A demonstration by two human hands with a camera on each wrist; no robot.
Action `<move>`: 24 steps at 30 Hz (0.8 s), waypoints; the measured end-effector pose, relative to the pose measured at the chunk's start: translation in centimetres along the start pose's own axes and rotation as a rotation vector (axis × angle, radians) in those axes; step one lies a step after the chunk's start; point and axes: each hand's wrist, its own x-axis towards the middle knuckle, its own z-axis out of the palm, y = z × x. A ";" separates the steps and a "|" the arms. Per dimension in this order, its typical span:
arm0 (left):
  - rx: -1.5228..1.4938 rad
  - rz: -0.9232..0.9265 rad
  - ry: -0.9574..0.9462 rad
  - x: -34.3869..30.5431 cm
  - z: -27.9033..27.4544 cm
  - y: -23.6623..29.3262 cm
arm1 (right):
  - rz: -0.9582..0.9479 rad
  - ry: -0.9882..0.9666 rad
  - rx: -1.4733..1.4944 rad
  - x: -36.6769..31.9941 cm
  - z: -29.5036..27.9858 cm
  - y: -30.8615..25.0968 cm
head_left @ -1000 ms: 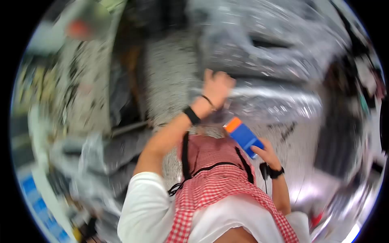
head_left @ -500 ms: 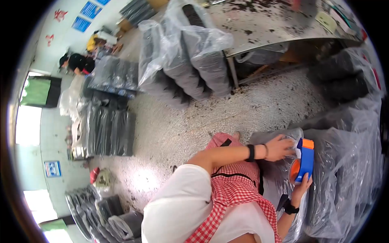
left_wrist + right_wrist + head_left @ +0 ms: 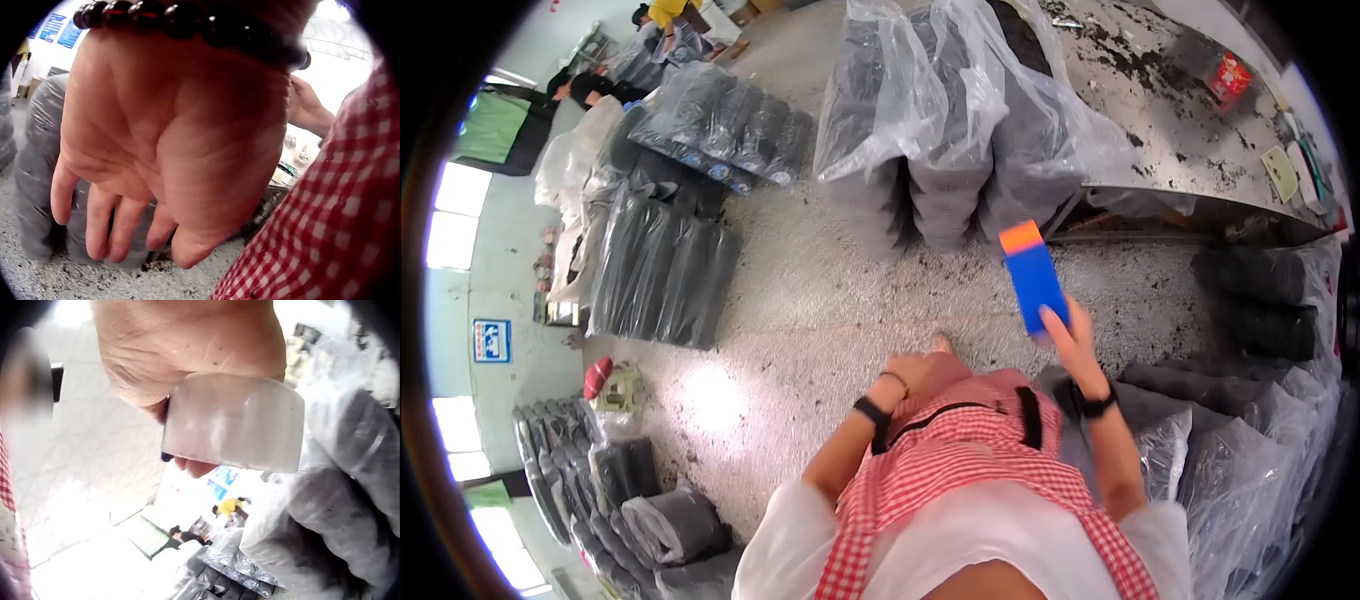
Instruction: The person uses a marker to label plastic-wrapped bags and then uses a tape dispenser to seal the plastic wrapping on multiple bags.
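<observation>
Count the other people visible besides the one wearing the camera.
2: a person in yellow at the top left edge, and a person in black just below, beside the bagged stacks. More may be hidden.

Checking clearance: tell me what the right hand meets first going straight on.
Likely the bagged stacks by the table: the right hand, gripping the tape dispenser, points that way, but depth is unclear.
</observation>
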 end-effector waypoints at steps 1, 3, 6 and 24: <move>-0.050 -0.032 0.013 -0.2 -0.7 -1.8 | -0.145 0.057 -0.078 4.8 2.7 -0.9; -0.086 -0.048 0.129 -1.7 -0.7 -5.8 | -0.338 0.100 -0.435 16.3 5.2 0.6; -0.025 -0.147 0.146 -3.1 0.5 -11.5 | -0.541 0.464 -1.011 30.7 8.1 0.4; -0.155 0.128 0.303 7.0 -23.7 -49.9 | -0.336 0.650 -0.954 35.2 18.5 4.4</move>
